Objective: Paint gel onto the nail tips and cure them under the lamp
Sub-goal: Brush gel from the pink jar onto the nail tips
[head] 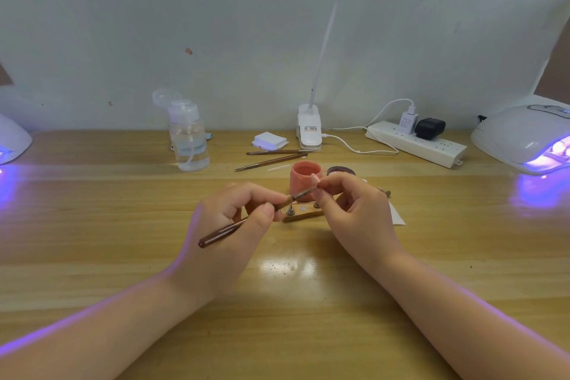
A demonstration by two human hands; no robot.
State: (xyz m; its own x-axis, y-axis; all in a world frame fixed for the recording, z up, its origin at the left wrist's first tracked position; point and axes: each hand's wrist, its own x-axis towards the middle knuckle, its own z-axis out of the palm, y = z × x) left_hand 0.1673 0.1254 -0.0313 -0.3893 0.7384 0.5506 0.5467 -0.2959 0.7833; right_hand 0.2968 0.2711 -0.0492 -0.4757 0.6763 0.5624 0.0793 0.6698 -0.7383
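Left hand (234, 219) grip pinching brush (246, 220), right hand (354, 210) grip pinching nail tip (316, 187) at bristles

The desk lamp base (309, 129) bears a label too small to read.

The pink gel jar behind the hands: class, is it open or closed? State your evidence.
Open. The pink gel jar shows gel at its uncovered mouth, and a dark lid lies on the table beside it.

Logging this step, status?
Left hand grips brush, bristles at nail tip. Right hand pinches the tip over open gel pot. Lamp lit. Nothing in the way.
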